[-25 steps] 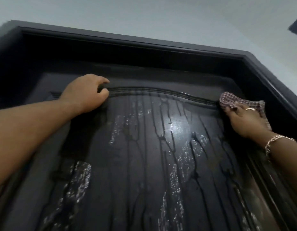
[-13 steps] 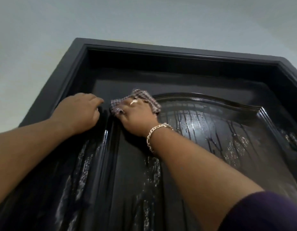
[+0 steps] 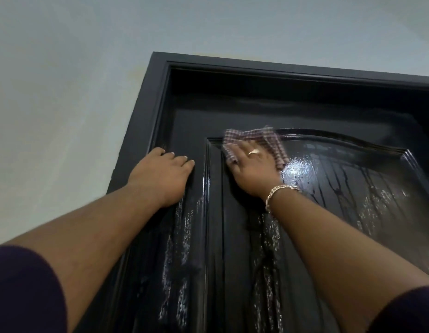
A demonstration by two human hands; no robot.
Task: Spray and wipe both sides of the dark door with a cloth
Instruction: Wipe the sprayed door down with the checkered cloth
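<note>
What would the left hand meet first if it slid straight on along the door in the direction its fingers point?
Probably the inner edge of the door frame: the left hand lies flat on the door, fingers pointing up.

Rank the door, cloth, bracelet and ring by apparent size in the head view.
1. door
2. cloth
3. bracelet
4. ring
The cloth is partly hidden under the right hand.

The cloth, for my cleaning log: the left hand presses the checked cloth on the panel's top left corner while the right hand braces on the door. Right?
Hands swapped. The head view shows the right hand pressing the checked cloth; the bare left hand braces on the door.
</note>
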